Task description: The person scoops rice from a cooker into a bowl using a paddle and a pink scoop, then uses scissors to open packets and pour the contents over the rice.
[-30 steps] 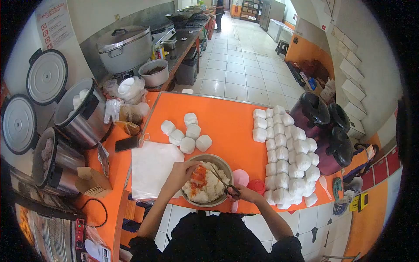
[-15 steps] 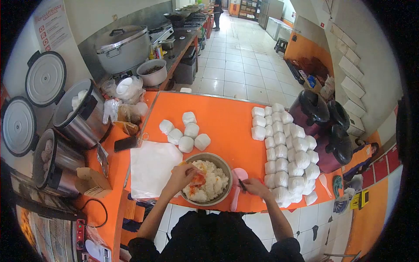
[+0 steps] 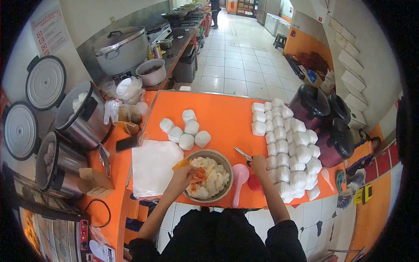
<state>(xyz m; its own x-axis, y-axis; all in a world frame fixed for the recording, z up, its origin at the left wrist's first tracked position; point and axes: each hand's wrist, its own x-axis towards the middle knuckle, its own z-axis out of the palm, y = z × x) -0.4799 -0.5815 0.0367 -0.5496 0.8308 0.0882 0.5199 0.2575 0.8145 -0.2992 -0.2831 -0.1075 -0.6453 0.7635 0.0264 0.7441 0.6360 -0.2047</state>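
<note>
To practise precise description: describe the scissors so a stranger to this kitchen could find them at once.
Start at the orange counter and find the metal bowl of rice at its near edge. Just right of it, the right hand holds the scissors, blades pointing away towards the far left. They are the only thin metal tool among white packets and a pink spoon.

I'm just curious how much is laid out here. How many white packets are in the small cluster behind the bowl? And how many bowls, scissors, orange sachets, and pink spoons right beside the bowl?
White packets in the small cluster: 6
Metal bowl of rice: 1
Scissors, in the right hand: 1
Pink spoon beside the bowl: 1
Orange sachet, in the left hand: 1
Total: 10
</note>
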